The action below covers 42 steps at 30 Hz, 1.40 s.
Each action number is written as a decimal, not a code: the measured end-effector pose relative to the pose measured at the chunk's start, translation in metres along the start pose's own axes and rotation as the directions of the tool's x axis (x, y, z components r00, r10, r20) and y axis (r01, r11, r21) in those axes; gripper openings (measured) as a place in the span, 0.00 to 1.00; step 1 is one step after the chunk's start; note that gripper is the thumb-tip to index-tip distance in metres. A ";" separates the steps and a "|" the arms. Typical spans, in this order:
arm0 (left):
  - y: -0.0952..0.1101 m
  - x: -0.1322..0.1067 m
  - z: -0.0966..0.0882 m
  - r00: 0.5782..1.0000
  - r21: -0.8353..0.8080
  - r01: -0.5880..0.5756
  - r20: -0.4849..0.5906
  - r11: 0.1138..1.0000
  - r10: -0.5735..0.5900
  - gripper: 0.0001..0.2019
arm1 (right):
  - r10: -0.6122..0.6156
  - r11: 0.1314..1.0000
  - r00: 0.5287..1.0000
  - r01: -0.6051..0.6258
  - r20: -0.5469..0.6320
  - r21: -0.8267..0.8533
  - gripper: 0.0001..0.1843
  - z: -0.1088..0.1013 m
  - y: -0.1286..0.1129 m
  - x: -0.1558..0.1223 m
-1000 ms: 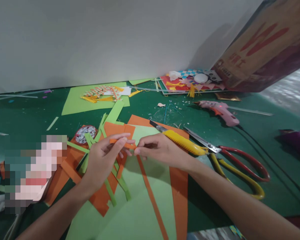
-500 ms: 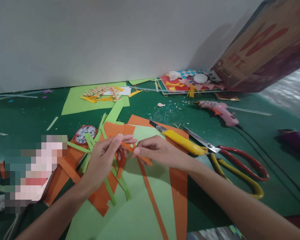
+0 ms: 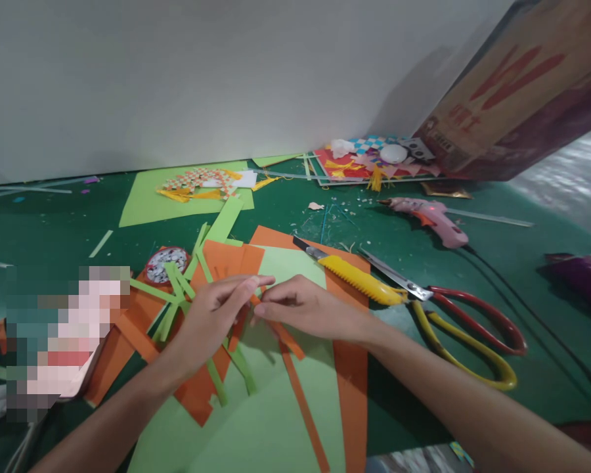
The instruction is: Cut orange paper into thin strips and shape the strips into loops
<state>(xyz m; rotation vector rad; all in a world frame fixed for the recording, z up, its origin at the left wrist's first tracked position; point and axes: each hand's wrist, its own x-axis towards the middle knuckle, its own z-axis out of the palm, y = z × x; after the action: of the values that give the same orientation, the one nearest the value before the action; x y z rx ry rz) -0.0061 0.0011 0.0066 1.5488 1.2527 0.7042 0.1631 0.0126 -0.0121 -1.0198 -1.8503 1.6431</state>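
Both hands meet over a light green paper sheet (image 3: 256,420), pinching one orange paper strip (image 3: 291,343) between them. My left hand (image 3: 224,302) closes thumb against fingers on the strip's upper end. My right hand (image 3: 300,305) grips it just to the right, and the free end slants down below the fingers. Part of the strip is hidden by the fingertips. A longer orange strip (image 3: 308,414) lies on the sheet beneath. Several green paper strips (image 3: 243,371) and orange paper pieces (image 3: 201,394) lie around and under my left hand.
To the right lie a yellow utility knife (image 3: 354,276), scissors (image 3: 418,289) with red and yellow handles, and a pink glue gun (image 3: 433,217) with its cord. A blurred phone-like object (image 3: 73,348) is at left. Woven paper pieces (image 3: 201,184) and a paper bag (image 3: 517,85) stand behind.
My hands have come closer together along the orange strip. Its free end now hangs lower and more steeply under my right hand.
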 end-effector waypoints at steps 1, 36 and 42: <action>-0.001 0.000 0.000 1.000 0.004 0.016 -0.008 1.000 -0.016 0.20 | 0.009 1.000 1.000 -0.009 0.013 0.021 0.20 0.000 0.000 0.000; -0.007 0.005 -0.005 0.974 -0.294 0.218 0.007 0.931 -0.226 0.19 | 0.078 0.951 0.984 -0.122 0.162 0.284 0.20 -0.003 -0.002 0.000; -0.011 0.004 -0.007 0.990 -0.131 0.070 -0.113 0.989 -0.085 0.14 | 0.059 0.952 0.980 -0.113 0.192 0.285 0.21 -0.002 -0.001 0.000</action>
<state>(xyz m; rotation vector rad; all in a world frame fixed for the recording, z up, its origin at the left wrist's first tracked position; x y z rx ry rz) -0.0149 0.0072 -0.0015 1.3638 1.3223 0.8185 0.1642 0.0138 -0.0103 -0.8563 -1.6197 2.0507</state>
